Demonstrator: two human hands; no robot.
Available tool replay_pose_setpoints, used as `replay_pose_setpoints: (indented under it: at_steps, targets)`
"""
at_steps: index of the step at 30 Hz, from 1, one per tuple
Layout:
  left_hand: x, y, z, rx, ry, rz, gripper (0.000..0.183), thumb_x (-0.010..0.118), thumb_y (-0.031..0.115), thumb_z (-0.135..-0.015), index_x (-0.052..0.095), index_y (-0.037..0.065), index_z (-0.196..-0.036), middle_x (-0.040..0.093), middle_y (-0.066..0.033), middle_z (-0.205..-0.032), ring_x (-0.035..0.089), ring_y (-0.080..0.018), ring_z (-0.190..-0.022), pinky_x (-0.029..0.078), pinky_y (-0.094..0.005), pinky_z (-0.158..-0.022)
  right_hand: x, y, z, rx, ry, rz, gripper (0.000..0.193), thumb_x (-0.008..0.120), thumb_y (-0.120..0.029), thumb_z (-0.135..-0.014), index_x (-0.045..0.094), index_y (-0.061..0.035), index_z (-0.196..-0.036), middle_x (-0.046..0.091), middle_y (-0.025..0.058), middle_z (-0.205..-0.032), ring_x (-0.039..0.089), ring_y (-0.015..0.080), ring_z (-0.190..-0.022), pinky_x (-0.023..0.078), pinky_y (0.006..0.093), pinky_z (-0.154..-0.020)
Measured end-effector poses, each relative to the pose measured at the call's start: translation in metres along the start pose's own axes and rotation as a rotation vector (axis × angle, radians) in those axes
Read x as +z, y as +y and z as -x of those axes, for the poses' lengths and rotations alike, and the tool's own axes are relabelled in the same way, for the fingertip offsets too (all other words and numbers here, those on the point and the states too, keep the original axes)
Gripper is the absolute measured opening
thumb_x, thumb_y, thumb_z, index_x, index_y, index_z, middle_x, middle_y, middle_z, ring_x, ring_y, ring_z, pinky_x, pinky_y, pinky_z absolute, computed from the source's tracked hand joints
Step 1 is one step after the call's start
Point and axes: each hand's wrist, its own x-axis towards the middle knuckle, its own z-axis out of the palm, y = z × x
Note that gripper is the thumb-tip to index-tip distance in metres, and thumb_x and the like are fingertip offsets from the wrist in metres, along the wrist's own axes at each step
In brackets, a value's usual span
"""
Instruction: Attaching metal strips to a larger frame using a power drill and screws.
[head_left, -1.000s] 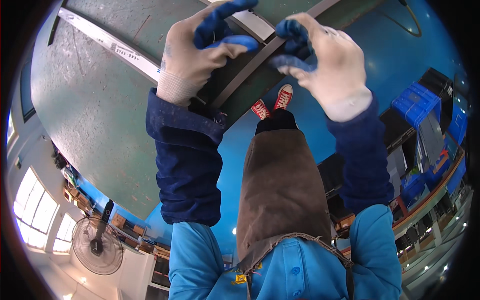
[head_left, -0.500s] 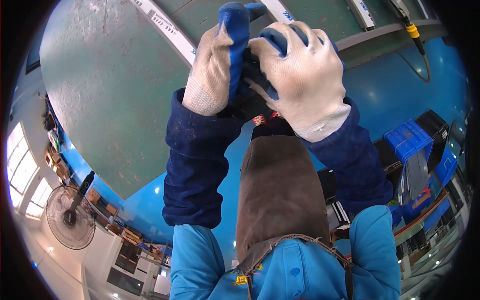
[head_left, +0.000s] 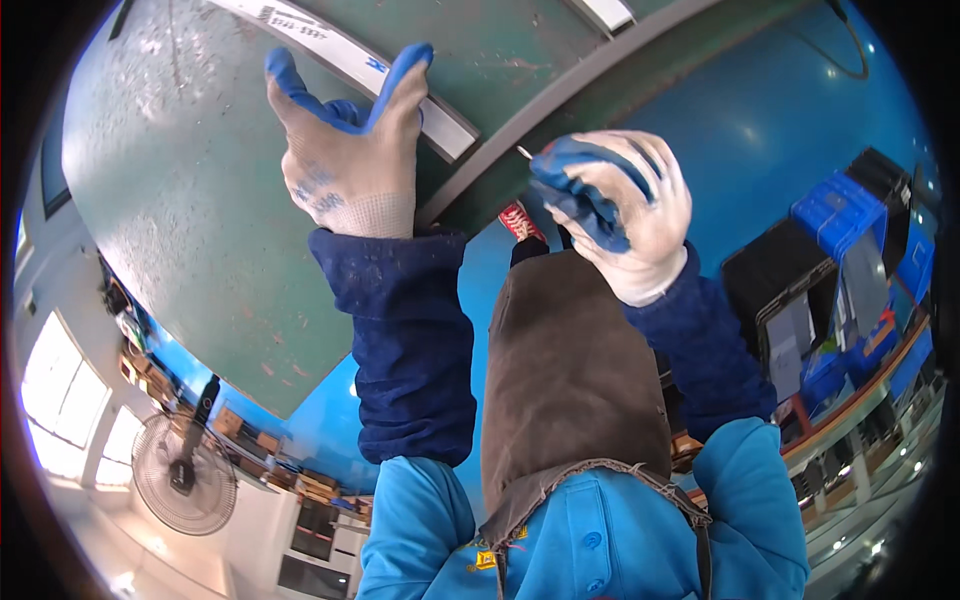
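Observation:
My left hand (head_left: 345, 150), in a white knit glove with blue-coated fingers, is open over the green tabletop. Its thumb and forefinger are spread wide beside a long white bar (head_left: 335, 45) with labels and handwriting, and one finger overlaps the bar in view; whether it touches cannot be told. My right hand (head_left: 625, 205), gloved alike, is raised off the table's edge with its fingers curled into a pinch. A thin pale tip (head_left: 524, 153) sticks out from those fingertips; the rest of that piece is hidden.
The green table (head_left: 200, 230) has a grey metal edge strip (head_left: 570, 95). A second white bar (head_left: 607, 12) lies at the far side. Blue crates (head_left: 840, 215) and a black bin (head_left: 780, 270) stand on the blue floor at right. A fan (head_left: 185, 473) stands at lower left.
My hands, close together over the table edge before, have moved apart. The left went left and spread its fingers; the right came nearer to me. The view has shifted too.

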Motion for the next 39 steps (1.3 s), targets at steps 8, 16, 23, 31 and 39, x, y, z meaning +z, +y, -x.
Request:
replay_pose_setpoints:
  at_steps: [8, 16, 23, 31, 39]
  targets:
    - [0.014, -0.001, 0.001, 0.11, -0.019, -0.039, 0.08, 0.084, 0.045, -0.064, 0.054, 0.0, -0.124, 0.068, -0.02, -0.092, 0.068, -0.0261, -0.076, 0.056, -0.0313, -0.066, 0.013, -0.007, 0.013, -0.004, -0.036, 0.209, 0.044, 0.081, -0.017, -0.061, 0.064, -0.0124, -0.101, 0.067, 0.0009, -0.1, 0.062, 0.0223, -0.091, 0.046, 0.0372, -0.092]
    - [0.016, -0.003, -0.005, 0.106, -0.022, -0.037, 0.078, 0.087, 0.042, -0.063, 0.057, 0.0, -0.122, 0.067, -0.023, -0.101, 0.07, -0.0261, -0.086, 0.059, -0.0312, -0.071, 0.021, -0.007, 0.019, 0.039, 0.065, 0.104, 0.051, 0.086, -0.019, -0.058, 0.064, -0.0151, -0.104, 0.067, -0.0026, -0.101, 0.062, 0.0217, -0.097, 0.044, 0.0369, -0.097]
    - [0.013, -0.004, -0.003, 0.096, -0.015, -0.032, 0.074, 0.087, 0.041, -0.065, 0.058, 0.003, -0.121, 0.067, -0.0227, -0.102, 0.07, -0.0273, -0.087, 0.059, -0.033, -0.071, 0.024, -0.008, 0.014, 0.026, 0.048, 0.11, 0.055, 0.088, -0.018, -0.055, 0.064, -0.0161, -0.105, 0.068, -0.002, -0.099, 0.063, 0.0213, -0.095, 0.044, 0.0381, -0.097]
    - [0.011, 0.002, 0.0, 0.043, -0.049, 0.026, 0.074, 0.085, 0.043, -0.066, 0.058, 0.006, -0.123, 0.066, -0.0242, -0.105, 0.07, -0.0301, -0.089, 0.059, -0.0371, -0.073, 0.037, -0.006, 0.021, -0.075, 0.121, 0.226, 0.045, 0.086, -0.015, -0.057, 0.064, -0.0156, -0.096, 0.068, 0.0001, -0.091, 0.064, 0.021, -0.087, 0.047, 0.0382, -0.093]
    - [0.011, 0.0, 0.0, 0.068, -0.028, 0.004, 0.077, 0.084, 0.047, -0.065, 0.057, 0.006, -0.124, 0.066, -0.0242, -0.104, 0.07, -0.0301, -0.089, 0.059, -0.0377, -0.074, 0.015, -0.014, 0.006, 0.039, -0.054, 0.153, 0.038, 0.084, -0.012, -0.058, 0.063, -0.0134, -0.09, 0.067, 0.0014, -0.088, 0.064, 0.021, -0.086, 0.046, 0.0374, -0.091]
